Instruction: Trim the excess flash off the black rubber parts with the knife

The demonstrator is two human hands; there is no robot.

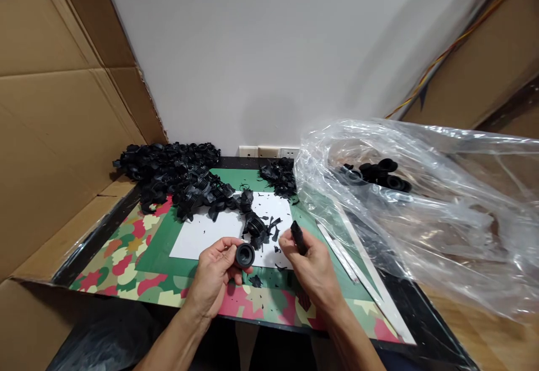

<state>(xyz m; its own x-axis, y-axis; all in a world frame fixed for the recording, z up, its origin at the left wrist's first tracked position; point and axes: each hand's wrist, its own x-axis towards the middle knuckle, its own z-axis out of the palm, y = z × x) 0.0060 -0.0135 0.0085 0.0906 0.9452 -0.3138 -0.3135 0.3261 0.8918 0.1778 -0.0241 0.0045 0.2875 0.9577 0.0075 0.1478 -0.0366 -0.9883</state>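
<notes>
My left hand (219,263) pinches a round black rubber part (245,255) by its rim, with the hollow side facing up toward me. To the right, my right hand (309,267) is closed on a short, dark, narrow piece (298,238); its exact kind is unclear. Both hands are above the near edge of a white sheet (189,242). Just beyond them lie a ribbed black rubber part (255,225) and thin black scraps (273,228). A large heap of ribbed black rubber parts (177,174) spreads across the back left.
A smaller pile of black scraps (280,177) sits near the wall sockets (269,151). On the right, a clear plastic bag (442,214) contains several black parts (387,174). White strips (357,270) lie along the mat's right side. A cardboard wall (63,107) borders the left.
</notes>
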